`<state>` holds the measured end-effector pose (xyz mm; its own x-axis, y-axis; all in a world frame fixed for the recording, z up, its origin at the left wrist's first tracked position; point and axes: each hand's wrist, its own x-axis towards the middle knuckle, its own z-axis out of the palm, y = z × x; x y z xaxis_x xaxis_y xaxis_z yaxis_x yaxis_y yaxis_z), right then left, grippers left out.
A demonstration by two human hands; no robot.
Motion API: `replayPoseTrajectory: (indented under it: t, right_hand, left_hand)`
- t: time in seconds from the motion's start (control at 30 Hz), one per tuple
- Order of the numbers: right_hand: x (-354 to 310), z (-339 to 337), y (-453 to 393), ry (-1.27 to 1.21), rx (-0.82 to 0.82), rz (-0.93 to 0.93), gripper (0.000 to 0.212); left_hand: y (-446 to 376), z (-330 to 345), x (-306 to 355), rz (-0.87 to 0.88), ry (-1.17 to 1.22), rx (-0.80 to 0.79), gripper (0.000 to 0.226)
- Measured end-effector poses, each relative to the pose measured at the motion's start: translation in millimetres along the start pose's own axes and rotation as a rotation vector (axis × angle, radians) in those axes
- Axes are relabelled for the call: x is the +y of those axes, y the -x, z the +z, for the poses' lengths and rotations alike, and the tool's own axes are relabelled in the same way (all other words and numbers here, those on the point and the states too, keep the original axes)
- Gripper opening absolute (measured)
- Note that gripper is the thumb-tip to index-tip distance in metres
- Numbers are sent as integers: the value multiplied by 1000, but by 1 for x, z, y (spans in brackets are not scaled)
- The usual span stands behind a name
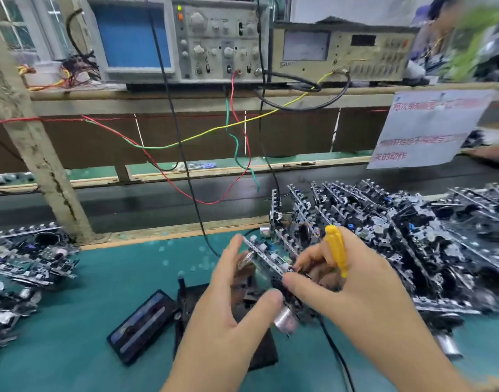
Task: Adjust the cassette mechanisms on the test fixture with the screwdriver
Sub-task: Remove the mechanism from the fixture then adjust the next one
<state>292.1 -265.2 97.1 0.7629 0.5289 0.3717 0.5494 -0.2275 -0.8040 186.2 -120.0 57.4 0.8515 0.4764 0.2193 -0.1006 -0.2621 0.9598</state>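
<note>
A cassette mechanism [266, 260], black and silver with a small metal motor can at its lower end, is held tilted between both hands above the dark test fixture [197, 298] on the green mat. My left hand [228, 301] grips its left side, thumb near the motor. My right hand [347, 284] pinches its right edge with thumb and forefinger while a yellow-handled screwdriver [336, 250] is tucked upright between its fingers. The screwdriver's tip is hidden behind my fingers.
A black cassette [142, 325] lies left of the fixture. A large heap of mechanisms [406, 239] fills the right side, a smaller pile [30, 258] the left. An oscilloscope [174, 38] and a meter [341, 49] stand on the shelf, with wires [237, 142] hanging down.
</note>
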Motion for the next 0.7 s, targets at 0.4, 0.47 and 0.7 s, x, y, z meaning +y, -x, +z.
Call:
replayPoseTrajectory:
  t: [0.4,0.47,0.7]
  right_hand:
    - [25,-145,52,373,165,296,51]
    - [40,-170,58,449,267,336,56]
    - [118,-244,55,557,529,305,68]
  left_hand:
    - [12,137,34,-95,86,-567,84]
    - [13,147,40,-75,85,-653,81]
    - [17,151,38,-125,46,-673,65]
